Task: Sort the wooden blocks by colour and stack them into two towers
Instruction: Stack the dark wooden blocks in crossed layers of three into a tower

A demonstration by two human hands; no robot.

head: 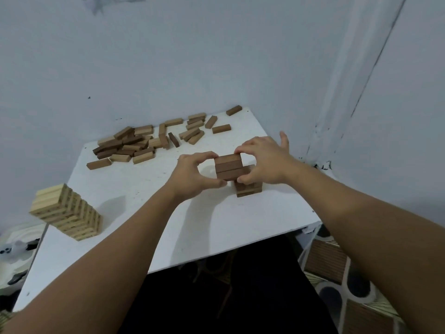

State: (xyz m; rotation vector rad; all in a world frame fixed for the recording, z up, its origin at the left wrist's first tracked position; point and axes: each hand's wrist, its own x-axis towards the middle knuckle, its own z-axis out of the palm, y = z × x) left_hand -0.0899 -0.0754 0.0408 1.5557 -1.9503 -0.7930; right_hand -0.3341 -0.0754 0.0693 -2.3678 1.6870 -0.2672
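A short tower of dark brown blocks [228,168] stands near the middle right of the white table [168,213]. Both hands hold its top layer of three blocks. My left hand [195,174] pinches the layer's left end between thumb and fingers. My right hand [262,160] grips the right end, with its little finger raised. The tower's lower layers [249,190] show below my right hand. A taller tower of light blocks [68,210] stands at the table's left edge. A mixed pile of loose light and dark blocks [134,145] lies at the back left.
More loose blocks [195,128] lie scattered along the back by the wall. The table stands in a corner between two pale walls. White objects [14,251] sit below the left edge, and a patterned floor [337,273] shows at the right.
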